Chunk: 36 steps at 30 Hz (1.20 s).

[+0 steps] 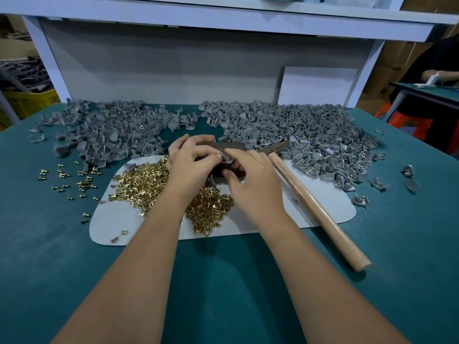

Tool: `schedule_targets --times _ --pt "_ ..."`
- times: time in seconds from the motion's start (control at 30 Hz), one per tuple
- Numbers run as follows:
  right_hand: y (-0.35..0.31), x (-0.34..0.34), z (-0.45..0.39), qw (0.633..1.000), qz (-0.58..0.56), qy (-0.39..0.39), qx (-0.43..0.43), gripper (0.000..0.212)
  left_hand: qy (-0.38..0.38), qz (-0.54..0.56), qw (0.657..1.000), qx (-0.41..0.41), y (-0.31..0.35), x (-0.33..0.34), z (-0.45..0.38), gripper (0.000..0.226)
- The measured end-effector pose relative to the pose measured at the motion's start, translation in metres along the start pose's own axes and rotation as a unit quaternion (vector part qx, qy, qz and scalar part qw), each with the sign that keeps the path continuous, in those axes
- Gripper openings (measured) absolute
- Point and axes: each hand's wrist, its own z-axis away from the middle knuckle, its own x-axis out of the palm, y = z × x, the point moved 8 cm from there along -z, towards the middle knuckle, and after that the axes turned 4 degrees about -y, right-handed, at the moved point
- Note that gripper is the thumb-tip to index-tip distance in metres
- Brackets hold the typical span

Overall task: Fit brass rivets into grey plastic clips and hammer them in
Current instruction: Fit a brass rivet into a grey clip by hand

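Two bare hands meet over a dark metal block (224,146) at the middle of the green bench (49,256). Left hand (190,161) curled, thumb and forefinger pinching a small grey clip (227,158) on top of the block; right hand (250,175) curled too, its fingertips pinched at the same clip, thumb against the block's near side. Whether a rivet sits in the clip cannot be told, too small. Heap of brass rivets (154,181) lies on a pale grey mat (323,202), just under the left wrist; loose rivets (72,178) scattered left on the bench. Hammer (315,207) lies untouched beside the right hand, wooden handle pointing toward the near right. Big pile of grey clips (111,132) behind left, another pile (310,135) behind right, some showing brass.
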Motion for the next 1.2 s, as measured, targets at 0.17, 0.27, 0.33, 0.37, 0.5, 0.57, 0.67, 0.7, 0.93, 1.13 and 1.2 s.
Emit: schedule_targets --times 0.17,0.27,0.33,0.37,0.5,0.57,0.67,0.7,0.93,1.13,1.2 --pt "-0.003 -0.003 0.0 0.999 0.022 0.021 -0.013 0.032 -0.03 0.023 0.999 0.009 -0.001 0.004 0.0 0.011" --pt "-0.005 -0.009 0.001 0.998 0.023 0.046 -0.033 0.023 -0.04 0.032 0.999 0.017 -0.002 0.006 0.0 0.026" --pt "-0.007 -0.011 0.001 0.997 0.029 0.056 -0.046 0.021 -0.044 0.029 0.998 0.019 -0.002 0.007 -0.001 0.026" --pt "-0.008 -0.012 0.002 0.997 0.03 0.059 -0.049 0.021 -0.045 0.028 0.998 0.02 -0.002 0.007 -0.001 0.024" --pt "-0.009 -0.014 0.002 0.995 0.033 0.072 -0.055 0.021 -0.042 0.012 0.999 0.019 -0.001 0.006 -0.001 0.011" --pt "-0.009 -0.014 0.002 0.995 0.033 0.075 -0.06 0.02 -0.042 0.011 0.999 0.021 0.0 0.006 -0.001 0.012" --pt "-0.009 -0.015 0.003 0.995 0.029 0.078 -0.062 0.021 -0.042 0.011 0.999 0.024 0.0 0.006 -0.001 0.012" --pt "-0.009 -0.015 0.003 0.994 0.029 0.08 -0.062 0.022 -0.042 0.011 0.999 0.024 0.0 0.006 -0.001 0.013" --pt "-0.007 -0.013 0.003 0.996 0.023 0.076 -0.05 0.022 -0.044 0.005 0.999 0.027 0.0 0.006 -0.001 0.011" --pt "-0.004 -0.011 0.002 0.996 0.023 0.073 -0.037 0.019 -0.042 0.009 0.999 0.024 -0.002 0.008 -0.002 0.018" --pt "-0.003 -0.011 0.002 0.996 0.022 0.074 -0.036 0.019 -0.042 0.017 0.999 0.021 -0.001 0.008 -0.001 0.018"
